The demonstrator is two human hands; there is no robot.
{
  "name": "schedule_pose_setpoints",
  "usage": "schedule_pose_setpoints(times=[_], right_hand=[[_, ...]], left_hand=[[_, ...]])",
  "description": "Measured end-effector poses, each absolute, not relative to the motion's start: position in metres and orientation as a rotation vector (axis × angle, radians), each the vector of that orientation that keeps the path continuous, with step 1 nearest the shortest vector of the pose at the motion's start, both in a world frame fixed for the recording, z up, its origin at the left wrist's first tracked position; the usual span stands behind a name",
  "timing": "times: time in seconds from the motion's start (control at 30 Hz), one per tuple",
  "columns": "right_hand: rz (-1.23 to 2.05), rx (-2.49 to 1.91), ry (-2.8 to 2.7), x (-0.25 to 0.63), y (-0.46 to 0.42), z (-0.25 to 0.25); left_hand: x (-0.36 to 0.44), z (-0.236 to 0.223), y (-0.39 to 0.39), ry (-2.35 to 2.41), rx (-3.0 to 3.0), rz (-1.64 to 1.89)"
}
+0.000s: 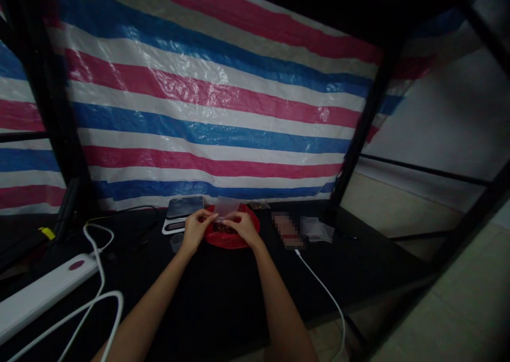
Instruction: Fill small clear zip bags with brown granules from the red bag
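Together, the left hand [196,229] and right hand [245,228] hold a clear plastic sleeve [225,207] in narrow pinches, centered above a red plastic bag [233,240] on the black tabletop [223,298].
The sleeve stands nearly upright, thin and see-through, with its lower end meeting dark contents [223,227] too shadowed to identify. The bunched bag lies just beside a digital kitchen scale [184,208], and a small clear cup [177,242] sits near the left hand. Right of the hands lie a pixelated object [287,229] and a crumpled clear bag [316,229]. A white power strip [43,293] lies at left, before a striped tarpaulin [199,123].
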State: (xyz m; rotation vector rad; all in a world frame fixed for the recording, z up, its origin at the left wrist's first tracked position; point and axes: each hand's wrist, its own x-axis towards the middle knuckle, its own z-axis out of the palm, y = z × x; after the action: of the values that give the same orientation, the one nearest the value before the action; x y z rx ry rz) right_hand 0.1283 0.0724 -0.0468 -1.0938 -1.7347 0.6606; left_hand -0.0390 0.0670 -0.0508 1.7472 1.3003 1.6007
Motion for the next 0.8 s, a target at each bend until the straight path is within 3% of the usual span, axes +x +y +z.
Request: schedule_pose_setpoints(times=[0.3, 0.8], right_hand=[[0.407, -1.223, -1.817, 0.132, 0.069, -0.043], [0.200, -1.382, -1.970, 0.131, 0.062, -0.031]], left_hand=[[-0.042, -0.059, 0.073, 1.228, 1.798, 1.465], [-0.038, -0.055, 0.057, 1.547, 2.201, 1.313]])
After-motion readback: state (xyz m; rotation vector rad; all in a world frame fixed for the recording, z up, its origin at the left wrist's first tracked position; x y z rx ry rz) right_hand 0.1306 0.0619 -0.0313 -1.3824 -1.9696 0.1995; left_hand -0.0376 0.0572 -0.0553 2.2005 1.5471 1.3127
